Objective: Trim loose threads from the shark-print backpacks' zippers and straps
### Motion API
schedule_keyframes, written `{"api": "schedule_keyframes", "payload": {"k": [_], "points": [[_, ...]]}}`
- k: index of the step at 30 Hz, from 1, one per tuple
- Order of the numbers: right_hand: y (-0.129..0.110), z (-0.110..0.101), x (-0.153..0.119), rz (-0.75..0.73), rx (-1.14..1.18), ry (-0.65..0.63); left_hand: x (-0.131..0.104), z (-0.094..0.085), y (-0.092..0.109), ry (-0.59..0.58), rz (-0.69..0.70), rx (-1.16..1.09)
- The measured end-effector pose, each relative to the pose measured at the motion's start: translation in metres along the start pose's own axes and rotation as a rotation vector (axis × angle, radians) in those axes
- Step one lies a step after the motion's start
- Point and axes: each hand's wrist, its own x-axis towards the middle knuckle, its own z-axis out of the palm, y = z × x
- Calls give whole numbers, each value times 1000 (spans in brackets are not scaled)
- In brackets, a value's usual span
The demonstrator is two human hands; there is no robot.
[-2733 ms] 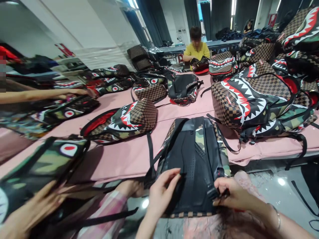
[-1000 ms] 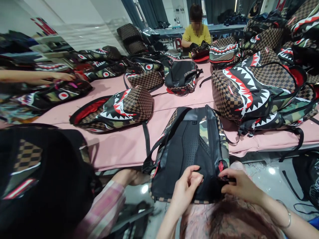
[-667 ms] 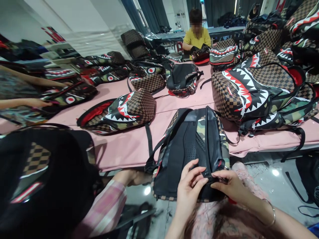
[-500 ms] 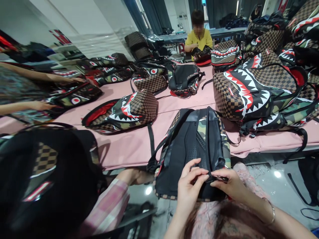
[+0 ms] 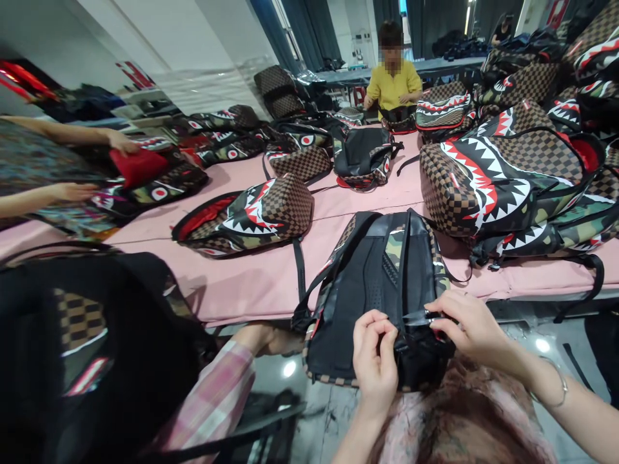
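Observation:
A black backpack point(image 5: 338, 328) with checkered and camouflage edging lies back panel up before me, its far end on the pink table and its near end toward my lap. My left hand point(image 5: 374, 351) is closed in a pinch at the backpack's near part, by the strap; what its fingertips hold is too small to make out. To its right, my right hand point(image 5: 467, 322) grips small thread snips point(image 5: 420, 317). Their pointed blades aim left, just above the backpack and a little apart from my left fingers.
Shark-mouth backpacks point(image 5: 488, 180) are piled at the right; another point(image 5: 271, 216) lies open left of centre. A large black backpack point(image 5: 135, 335) fills the near left, beside a plaid sleeve point(image 5: 217, 393). A person in yellow point(image 5: 394, 84) works across the pink table point(image 5: 251, 283); another person's hand point(image 5: 123, 142) holds red cloth.
My right hand has moved up and right with the snips, away from my left hand, baring the blades. My left hand stays pinched. At the left, a co-worker's hand has lifted red cloth.

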Motion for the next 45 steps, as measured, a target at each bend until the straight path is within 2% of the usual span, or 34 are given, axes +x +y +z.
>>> {"api": "schedule_keyframes", "payload": {"k": [3,5,7,10,17,23,26,28,30,32,34,37,39,42,45], "points": [[-5,-16,12,-141,-194,-173,-1,3,0,-24,18,13],[-13,-23,19,-177,-331,-253,-2,5,-1,-49,50,18],[-20,-27,23,-182,-426,-288,-3,6,-2,-63,80,13],[-23,-27,24,-185,-442,-289,-3,7,-2,-55,65,-17],[-11,-26,22,-136,-255,-269,4,2,1,-87,-205,-298],[-12,-23,32,-224,-293,-333,2,4,3,-89,-291,-399],[-7,-20,30,-230,-225,-270,3,4,1,-54,-460,-565],[-1,-17,22,-154,-54,-169,5,3,1,-18,-651,-752],[4,-9,9,8,194,-73,7,2,2,-4,-784,-923],[4,4,-6,188,396,-32,11,0,3,-24,-822,-1038],[0,19,-21,267,450,-43,14,0,4,-70,-822,-1089],[-10,38,-33,197,319,-10,22,0,1,-204,-813,-988],[-17,45,-35,133,133,-1,29,-1,-3,-334,-782,-777],[-23,51,-32,69,-178,-60,40,-1,-10,-522,-706,-403],[-27,60,-31,49,-349,-90,46,1,-12,-601,-629,-230]]}}
